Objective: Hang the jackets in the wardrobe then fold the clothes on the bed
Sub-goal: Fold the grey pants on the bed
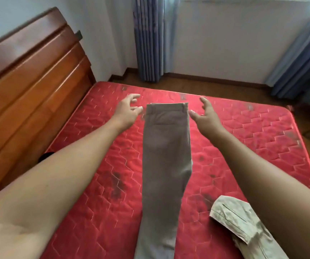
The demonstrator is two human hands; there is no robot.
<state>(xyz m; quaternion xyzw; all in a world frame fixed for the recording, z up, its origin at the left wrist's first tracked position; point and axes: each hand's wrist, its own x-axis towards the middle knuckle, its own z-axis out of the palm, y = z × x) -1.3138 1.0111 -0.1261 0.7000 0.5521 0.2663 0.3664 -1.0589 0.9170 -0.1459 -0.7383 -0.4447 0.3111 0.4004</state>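
Between the empty, spread left hand (129,107) and right hand (204,113) the grey trousers (166,156) lie halved lengthwise; their cross folds and the beige garment (238,219) are seemingly not yet done.

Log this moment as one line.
trousers flat on mattress | left hand open beside waistband | right hand open beside waistband | beige garment near right

Both arms stretched forward; the left hand (127,110) and right hand (205,114) hung apart, fingers spread and loosely curled, holding nothing.
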